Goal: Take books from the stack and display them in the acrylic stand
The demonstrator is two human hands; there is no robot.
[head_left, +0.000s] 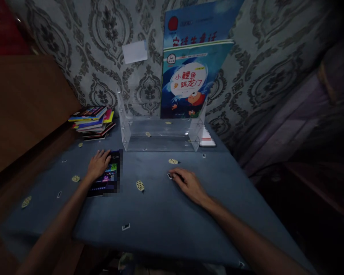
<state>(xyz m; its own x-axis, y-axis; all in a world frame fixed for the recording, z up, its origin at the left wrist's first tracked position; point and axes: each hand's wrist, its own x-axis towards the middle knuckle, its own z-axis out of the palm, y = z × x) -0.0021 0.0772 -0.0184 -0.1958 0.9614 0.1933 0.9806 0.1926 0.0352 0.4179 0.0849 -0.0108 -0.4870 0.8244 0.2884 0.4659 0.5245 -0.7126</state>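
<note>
Lying flat and outstretched, left hand (98,165) is apparently steadying the dark book (111,178) on the counter (163,217); right hand (189,185) is half-curling, hold unclear. Lifting would call for gripping underneath.

We see a rack (160,143) of clear, glossy plastic, a matt cloth (160,217), a smooth paper book (109,178), and, though dimly, what looks like a wooden panel (23,110).

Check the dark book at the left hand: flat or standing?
Flat. The dark book lies on the tablecloth, printed side up, with the left hand over part of it.
</note>
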